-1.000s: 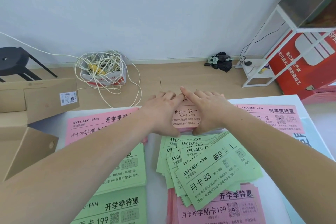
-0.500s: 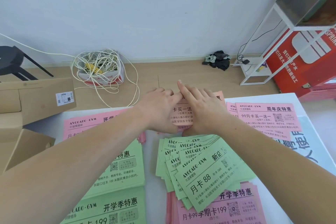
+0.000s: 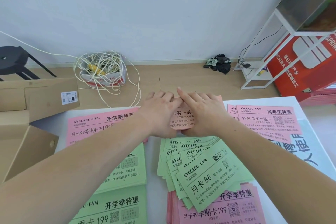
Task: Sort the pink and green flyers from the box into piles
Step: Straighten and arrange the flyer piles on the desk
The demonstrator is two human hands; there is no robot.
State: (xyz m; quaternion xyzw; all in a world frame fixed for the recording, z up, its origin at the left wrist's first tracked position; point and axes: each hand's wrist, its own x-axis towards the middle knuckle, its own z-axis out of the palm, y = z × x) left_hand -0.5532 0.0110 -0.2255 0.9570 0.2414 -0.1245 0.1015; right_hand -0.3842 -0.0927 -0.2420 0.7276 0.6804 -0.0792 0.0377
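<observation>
Covering much of the table (image 3: 152, 160), sorted piles are seen, so the task is judged well along; what is left in the box (image 3: 36, 100) cannot be told. A left pink pile (image 3: 101, 125) and a right pink pile (image 3: 269, 120) are laid at the far edge, green piles (image 3: 127, 169) at the near left. A green fan (image 3: 209, 169) is spread over a pink heap (image 3: 227, 211) near centre. A pink stack (image 3: 182, 120) at far centre is clasped by its edges between left hand (image 3: 160, 112) and right hand (image 3: 205, 112).

The pink flyers (image 3: 269, 120) and green flyers (image 3: 209, 172) are matt paper. The box (image 3: 36, 96) is dull cardboard, the floor (image 3: 172, 78) smooth wood.
</observation>
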